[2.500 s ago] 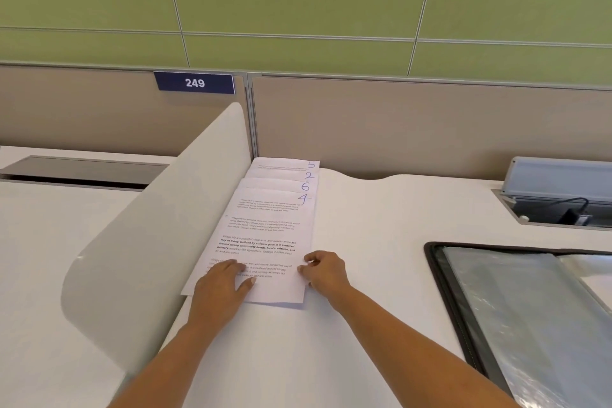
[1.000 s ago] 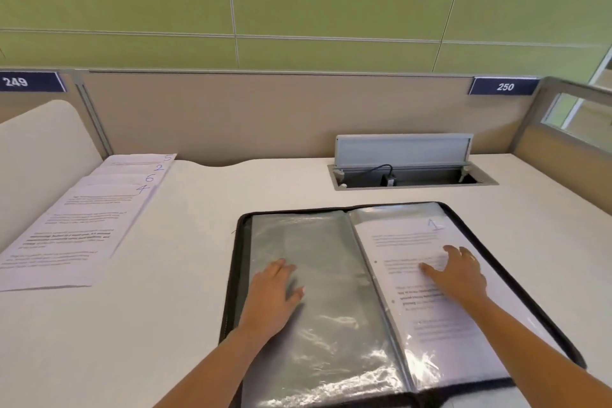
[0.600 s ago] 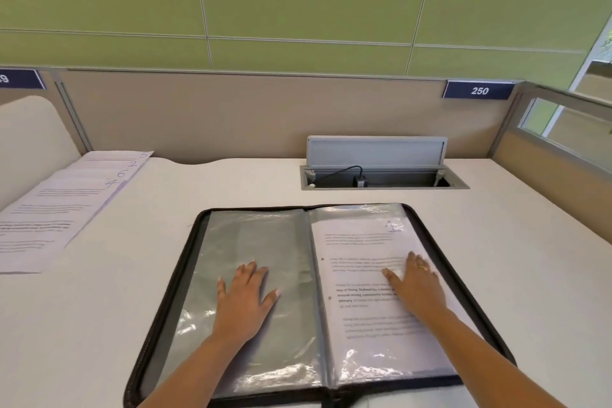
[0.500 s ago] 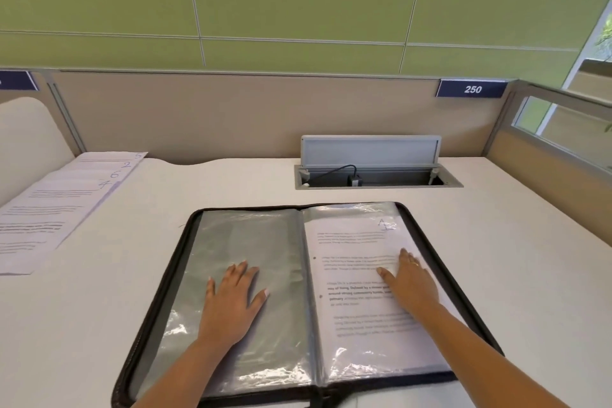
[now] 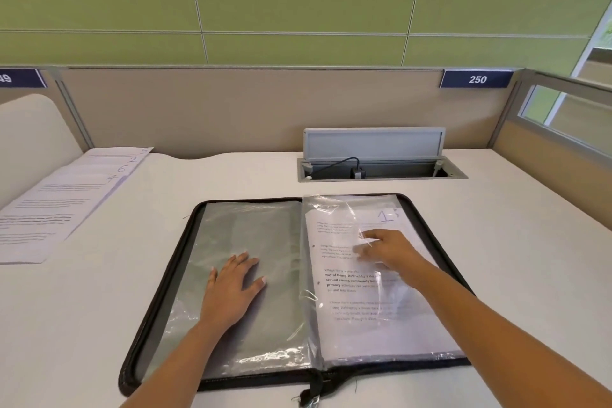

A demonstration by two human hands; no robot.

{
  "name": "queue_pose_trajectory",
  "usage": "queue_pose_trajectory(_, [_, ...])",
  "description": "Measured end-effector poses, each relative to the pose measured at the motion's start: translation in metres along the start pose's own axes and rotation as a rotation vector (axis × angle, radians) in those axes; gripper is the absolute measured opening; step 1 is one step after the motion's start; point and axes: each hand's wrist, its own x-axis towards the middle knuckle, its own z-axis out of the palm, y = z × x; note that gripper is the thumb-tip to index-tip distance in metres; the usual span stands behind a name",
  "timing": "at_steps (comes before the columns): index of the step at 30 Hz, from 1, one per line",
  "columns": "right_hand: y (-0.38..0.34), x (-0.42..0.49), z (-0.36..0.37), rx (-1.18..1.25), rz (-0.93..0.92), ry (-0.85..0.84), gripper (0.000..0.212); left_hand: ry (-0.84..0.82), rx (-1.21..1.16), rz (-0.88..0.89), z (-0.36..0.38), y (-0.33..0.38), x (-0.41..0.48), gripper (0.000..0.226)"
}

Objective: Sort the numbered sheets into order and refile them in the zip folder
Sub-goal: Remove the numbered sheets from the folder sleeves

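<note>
- The white worktop is carrying everything, with the zip folder in the middle and the loose pages off at its left edge.
- The black-rimmed zip folder is lying open flat, its two clear-pocket pages facing up.
- The stack of loose sheets is lying fanned at the far left, well apart from both hands and showing handwritten 5, 2, 6 and 4 down its right side.
- The sheet marked 1 is sitting inside the clear sleeve on the folder's right page, directly under the right hand.
- The left hand is lying flat on the folder's grey left page, fingers straight and spread.
- The right hand is reaching over the sheet's upper half, its fingers bent and pinching a raised fold of the sleeve.
</note>
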Motion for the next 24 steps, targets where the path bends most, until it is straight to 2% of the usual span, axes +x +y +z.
queue_pose_trajectory(4, [-0.02,-0.012,0.011,0.375,0.038,-0.321,0.049,0.032,-0.539,-0.173,-0.017,0.013,0.002,0.034])
queue_pose_trajectory(8, [-0.033,-0.025,0.032,0.647,-0.032,-0.518,0.052,0.004,-0.863,-0.257,-0.049,0.037,0.003,0.029])
queue_pose_trajectory(12, [-0.041,-0.035,0.057,0.454,-0.127,-0.522,0.053,-0.077,-0.989,-0.293,-0.078,0.05,0.01,0.048])
queue_pose_trajectory(15, [-0.037,-0.039,0.075,0.227,-0.155,-0.519,0.046,-0.149,-0.926,-0.329,-0.096,0.045,0.014,0.058])
queue_pose_trajectory(18, [-0.023,-0.035,0.086,0.015,-0.179,-0.541,0.039,-0.193,-0.764,-0.366,-0.112,0.036,0.014,0.048])
queue_pose_trajectory(21, [-0.015,-0.035,0.088,-0.084,-0.178,-0.582,0.039,-0.143,-0.729,-0.405,-0.126,0.023,0.019,0.048])
queue_pose_trajectory(24, [-0.01,-0.026,0.081,-0.07,-0.21,-0.459,0.029,-0.064,-0.742,-0.411,-0.133,0.02,0.028,0.04])
